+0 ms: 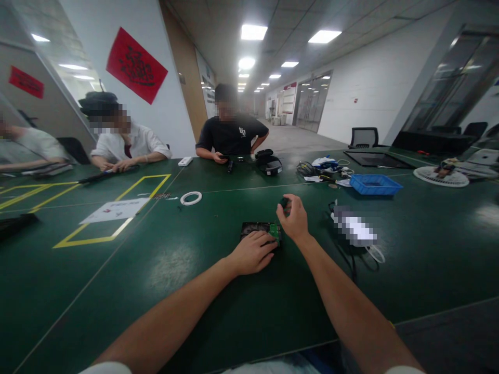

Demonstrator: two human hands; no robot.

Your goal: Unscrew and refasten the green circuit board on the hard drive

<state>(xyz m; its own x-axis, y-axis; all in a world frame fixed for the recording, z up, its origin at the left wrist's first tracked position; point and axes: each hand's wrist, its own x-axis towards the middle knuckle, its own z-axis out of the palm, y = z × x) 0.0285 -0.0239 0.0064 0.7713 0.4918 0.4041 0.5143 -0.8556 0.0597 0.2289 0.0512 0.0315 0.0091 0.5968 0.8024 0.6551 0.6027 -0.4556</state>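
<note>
A black device with a green circuit board (pixel 275 229) at its right end lies on the green table (pixel 202 291). My left hand (pixel 254 252) rests on the near side of this device, palm down, its fingers spread over the case and the board. Just right of the device and above the table, my right hand (pixel 294 218) is closed in a pinch around a small dark object (pixel 284 202). What that object is cannot be made out.
A white ring (pixel 191 198) and a paper sheet (pixel 115 210) lie left. At right are a blurred white item (pixel 356 228) with cables, a blue tray (pixel 375 185) and a round white grille (pixel 440 176). Several people sit across the table.
</note>
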